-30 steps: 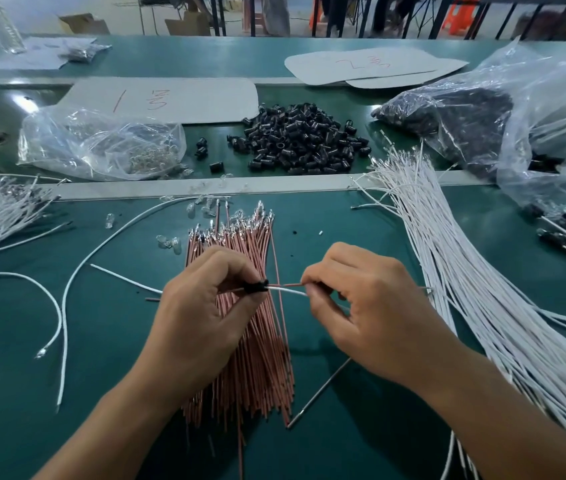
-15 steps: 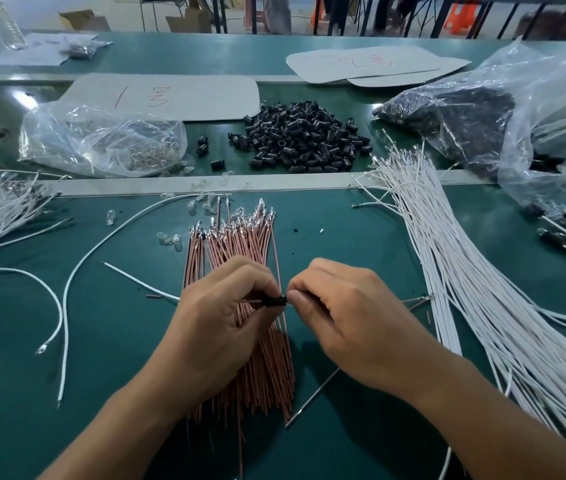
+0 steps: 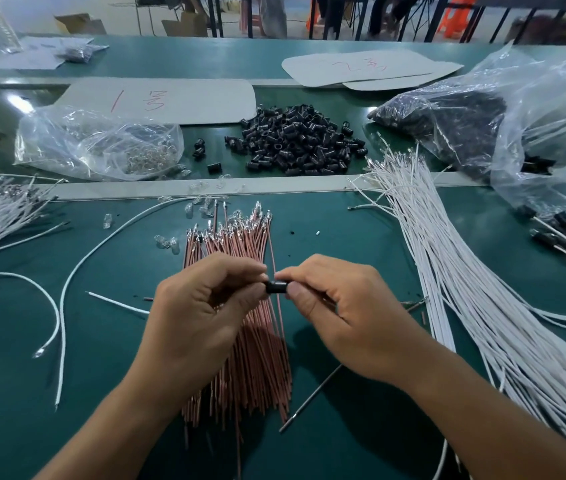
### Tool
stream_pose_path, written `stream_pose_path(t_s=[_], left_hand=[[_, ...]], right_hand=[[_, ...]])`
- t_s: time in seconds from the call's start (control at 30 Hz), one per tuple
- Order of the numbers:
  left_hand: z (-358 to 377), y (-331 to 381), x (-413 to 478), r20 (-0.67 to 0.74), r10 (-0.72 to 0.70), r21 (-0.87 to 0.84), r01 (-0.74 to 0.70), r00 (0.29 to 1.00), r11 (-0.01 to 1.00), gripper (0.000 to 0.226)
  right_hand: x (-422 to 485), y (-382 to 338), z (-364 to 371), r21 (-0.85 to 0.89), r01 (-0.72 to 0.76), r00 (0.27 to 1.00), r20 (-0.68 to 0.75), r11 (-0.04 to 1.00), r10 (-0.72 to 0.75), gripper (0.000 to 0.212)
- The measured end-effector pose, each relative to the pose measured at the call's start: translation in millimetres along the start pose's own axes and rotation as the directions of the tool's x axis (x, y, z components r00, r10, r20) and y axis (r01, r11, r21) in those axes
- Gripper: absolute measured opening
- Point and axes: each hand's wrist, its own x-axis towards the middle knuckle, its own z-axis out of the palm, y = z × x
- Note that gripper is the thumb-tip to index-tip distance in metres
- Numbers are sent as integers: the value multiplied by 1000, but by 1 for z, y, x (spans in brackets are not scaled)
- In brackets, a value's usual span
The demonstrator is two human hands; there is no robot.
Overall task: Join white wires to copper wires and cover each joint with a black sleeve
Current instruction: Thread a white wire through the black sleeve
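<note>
White wires [image 3: 465,289] fanned out on the right, and copper wires [image 3: 257,358] lay under the hands. Left hand [image 3: 201,313] and right hand [image 3: 340,313] both pinched the black sleeve [image 3: 275,286] above the copper pile. Covering step, it seemed; next, seat it squarely over the joint.

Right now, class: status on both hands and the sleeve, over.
Left hand and right hand both pinch the black sleeve. Sleeve held over the copper wires. Nothing blocking.

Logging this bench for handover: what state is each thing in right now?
black sleeve, held between both hands' fingertips.
left hand, pinching at its left end.
right hand, pinching its right end.
copper wires, bundled flat beneath the hands.
white wires, fanned loose at right.
spare sleeves, heaped loose.
</note>
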Motion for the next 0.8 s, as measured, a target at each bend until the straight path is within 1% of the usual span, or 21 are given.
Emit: stream_pose_path(t_s=[0.13,0.27,0.43,0.6,0.73,0.8], left_hand=[[1,4,1,0,31,83,-31,1000,996,17],[0,7,0,44,98,201,-105,994,974,15],[-20,7,8,56,90,341,-103,994,934,18],[-43,0,16,13,75,488,-72,997,870,20],[-61,-6,18,-38,-16,572,35,999,820,19],[-59,-7,17,-28,-33,632,43,999,774,16]], right_hand=[[-1,-1,-1,28,-13,1000,10,1000,13,19],[0,-3,2,-95,78,997,0,992,-78,16],[2,8,-10,-172,72,992,-88,983,-88,14],[4,19,-24,-206,36,985,-156,978,-69,11],[4,19,-26,-231,28,987,-145,973,-63,10],[4,17,-23,-220,40,988,-136,975,-72,10]])
